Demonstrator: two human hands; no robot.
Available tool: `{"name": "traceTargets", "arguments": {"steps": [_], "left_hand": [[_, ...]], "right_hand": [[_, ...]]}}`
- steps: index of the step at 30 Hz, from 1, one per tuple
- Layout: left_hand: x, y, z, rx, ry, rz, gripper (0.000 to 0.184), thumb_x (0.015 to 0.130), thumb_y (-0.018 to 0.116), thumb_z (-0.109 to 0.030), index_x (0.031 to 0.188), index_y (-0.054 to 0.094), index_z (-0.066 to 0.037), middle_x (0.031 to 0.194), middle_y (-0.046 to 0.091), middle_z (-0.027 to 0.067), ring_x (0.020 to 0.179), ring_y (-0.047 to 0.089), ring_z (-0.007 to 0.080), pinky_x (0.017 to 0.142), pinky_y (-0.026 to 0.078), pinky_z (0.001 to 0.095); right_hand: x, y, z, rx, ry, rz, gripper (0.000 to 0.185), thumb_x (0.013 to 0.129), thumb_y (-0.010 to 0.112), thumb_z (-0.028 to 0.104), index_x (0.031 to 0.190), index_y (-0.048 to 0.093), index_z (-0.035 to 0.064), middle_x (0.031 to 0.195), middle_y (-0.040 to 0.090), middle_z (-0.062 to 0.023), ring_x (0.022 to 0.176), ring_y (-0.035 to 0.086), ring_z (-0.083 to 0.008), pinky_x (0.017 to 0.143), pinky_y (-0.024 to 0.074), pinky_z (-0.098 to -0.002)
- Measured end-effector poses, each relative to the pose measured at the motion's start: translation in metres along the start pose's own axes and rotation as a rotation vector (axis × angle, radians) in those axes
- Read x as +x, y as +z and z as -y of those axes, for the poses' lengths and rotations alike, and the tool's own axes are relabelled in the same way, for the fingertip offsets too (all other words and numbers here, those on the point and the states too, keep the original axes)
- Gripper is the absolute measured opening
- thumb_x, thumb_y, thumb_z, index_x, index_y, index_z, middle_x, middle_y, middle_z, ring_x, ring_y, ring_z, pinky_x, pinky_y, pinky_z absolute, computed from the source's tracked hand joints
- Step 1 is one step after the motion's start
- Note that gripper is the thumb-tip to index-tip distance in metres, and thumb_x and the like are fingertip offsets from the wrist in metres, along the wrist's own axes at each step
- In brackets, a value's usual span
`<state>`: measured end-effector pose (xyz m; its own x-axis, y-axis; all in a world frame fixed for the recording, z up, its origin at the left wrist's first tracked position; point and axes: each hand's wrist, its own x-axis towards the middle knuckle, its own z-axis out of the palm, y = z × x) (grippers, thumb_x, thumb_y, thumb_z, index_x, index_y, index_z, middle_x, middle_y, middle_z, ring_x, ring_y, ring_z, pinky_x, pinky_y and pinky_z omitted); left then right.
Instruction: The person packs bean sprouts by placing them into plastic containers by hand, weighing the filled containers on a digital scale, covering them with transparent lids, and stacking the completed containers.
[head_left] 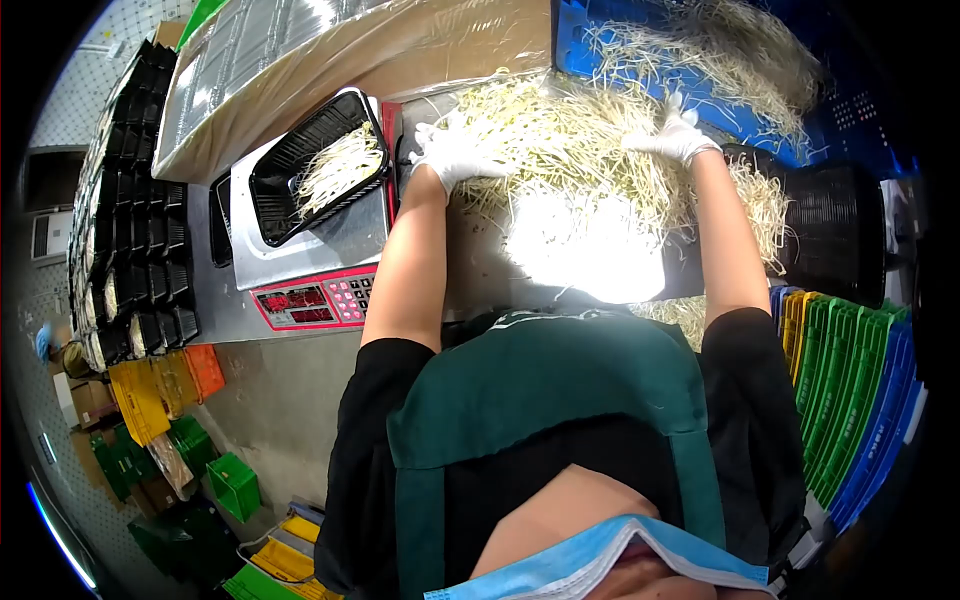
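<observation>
A loose heap of bean sprouts (575, 130) lies on the work surface. At the heap's left side, my left hand (452, 158) wears a white glove; its fingers are apart and touch the sprouts. My right hand (678, 137), gloved too, rests against the right side with fingers spread. Some fingertips are buried among the sprouts. To the left, a black plastic tray (275, 185) with some sprouts in it sits tilted on a weighing scale (330, 250) with a red display panel.
A blue crate (640, 75) holding more sprouts stands at the back right. Stacked black trays (135, 210) rise at the far left. A plastic-wrapped carton (440, 45) stands behind the scale. Green and blue crates (850, 390) are stacked at lower right.
</observation>
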<state>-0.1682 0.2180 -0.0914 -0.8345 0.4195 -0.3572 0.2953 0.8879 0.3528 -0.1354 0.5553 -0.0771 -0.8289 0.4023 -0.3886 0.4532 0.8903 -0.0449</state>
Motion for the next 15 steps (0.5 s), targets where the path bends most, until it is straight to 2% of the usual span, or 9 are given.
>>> {"name": "traceTargets", "arguments": {"steps": [1, 3, 5, 6, 7, 9, 11, 13, 15], "left_hand": [[-0.004, -0.002, -0.008, 0.074, 0.073, 0.107, 0.105, 0.049, 0.075, -0.069, 0.140, 0.044, -0.026, 0.147, 0.032, 0.0227, 0.140, 0.012, 0.0413, 0.107, -0.007, 0.0628], [0.003, 0.036, 0.000, 0.252, 0.177, -0.069, 0.102, 0.052, 0.073, -0.068, 0.140, 0.044, -0.027, 0.148, 0.032, 0.0189, 0.136, 0.024, 0.0426, 0.107, 0.006, 0.0645], [0.017, 0.056, -0.001, 0.240, -0.060, -0.123, 0.087, 0.066, 0.071, -0.050, 0.141, 0.040, -0.018, 0.147, 0.033, 0.0197, 0.136, 0.027, 0.0403, 0.107, 0.020, 0.0600], [0.024, 0.063, 0.002, 0.234, -0.140, -0.139, 0.083, 0.071, 0.070, -0.044, 0.142, 0.038, -0.015, 0.146, 0.034, 0.0200, 0.136, 0.028, 0.0396, 0.107, 0.024, 0.0585], [0.037, 0.064, 0.007, -0.041, -0.024, -0.250, 0.073, 0.075, 0.065, -0.034, 0.140, 0.040, -0.011, 0.141, 0.041, 0.0192, 0.131, 0.035, 0.0356, 0.104, 0.031, 0.0492], [0.024, 0.049, -0.004, -0.313, 0.093, -0.359, 0.064, 0.079, 0.060, -0.025, 0.137, 0.042, -0.006, 0.135, 0.048, 0.0185, 0.127, 0.043, 0.0316, 0.102, 0.038, 0.0398], [-0.031, -0.008, -0.052, -0.256, 0.118, -0.384, 0.050, 0.081, 0.051, -0.014, 0.130, 0.049, -0.007, 0.122, 0.058, 0.0177, 0.114, 0.054, 0.0297, 0.093, 0.044, 0.0318], [-0.045, -0.001, -0.050, -0.362, 0.069, -0.403, 0.039, 0.084, 0.052, -0.017, 0.122, 0.055, -0.007, 0.117, 0.060, 0.0179, 0.105, 0.058, 0.0339, 0.089, 0.047, 0.0372], [-0.070, 0.011, -0.049, -0.266, 0.367, -0.443, 0.036, 0.083, 0.057, -0.012, 0.118, 0.055, -0.007, 0.114, 0.061, 0.0187, 0.100, 0.059, 0.0360, 0.085, 0.048, 0.0400]], "right_hand": [[-0.008, 0.002, -0.001, 0.103, -0.080, 0.119, 0.153, 0.039, 0.072, 0.082, 0.150, -0.006, 0.0118, 0.152, 0.002, -0.0301, 0.139, 0.010, -0.0500, 0.112, 0.0181, -0.0543], [-0.020, 0.011, 0.001, 0.206, -0.166, 0.231, 0.154, 0.040, 0.072, 0.082, 0.150, -0.009, 0.0113, 0.152, 0.002, -0.0310, 0.138, 0.010, -0.0509, 0.111, 0.0195, -0.0542], [-0.031, 0.043, 0.003, 0.158, -0.331, -0.114, 0.145, 0.046, 0.085, 0.057, 0.150, -0.004, 0.0059, 0.146, 0.022, -0.0343, 0.132, 0.035, -0.0430, 0.108, 0.0340, -0.0370], [-0.053, 0.008, 0.022, 0.169, -0.139, 0.108, 0.126, 0.055, 0.083, 0.035, 0.150, 0.005, 0.0046, 0.139, 0.040, -0.0284, 0.124, 0.048, -0.0310, 0.102, 0.0401, -0.0310], [-0.044, 0.013, 0.014, 0.167, -0.141, 0.110, 0.126, 0.055, 0.083, 0.035, 0.150, 0.005, 0.0046, 0.139, 0.040, -0.0284, 0.124, 0.048, -0.0310, 0.102, 0.0401, -0.0310], [-0.019, 0.025, -0.007, 0.824, -0.428, 0.113, 0.103, 0.063, 0.075, 0.015, 0.148, 0.017, 0.0044, 0.133, 0.050, -0.0201, 0.117, 0.053, -0.0220, 0.096, 0.0453, -0.0289], [-0.040, -0.001, -0.009, 0.805, -0.516, 0.116, 0.084, 0.068, 0.060, -0.008, 0.145, 0.029, 0.0058, 0.137, 0.049, -0.0124, 0.115, 0.054, -0.0165, 0.093, 0.0468, -0.0266], [-0.086, -0.005, 0.002, 1.352, -0.683, 0.201, 0.083, 0.069, 0.066, 0.001, 0.145, 0.030, 0.0061, 0.136, 0.050, -0.0114, 0.118, 0.053, -0.0182, 0.101, 0.0423, -0.0295], [-0.124, 0.009, 0.016, 1.038, -0.688, -0.039, 0.082, 0.073, 0.067, 0.004, 0.146, 0.029, 0.0078, 0.141, 0.046, -0.0108, 0.127, 0.046, -0.0210, 0.108, 0.0359, -0.0301]]}}
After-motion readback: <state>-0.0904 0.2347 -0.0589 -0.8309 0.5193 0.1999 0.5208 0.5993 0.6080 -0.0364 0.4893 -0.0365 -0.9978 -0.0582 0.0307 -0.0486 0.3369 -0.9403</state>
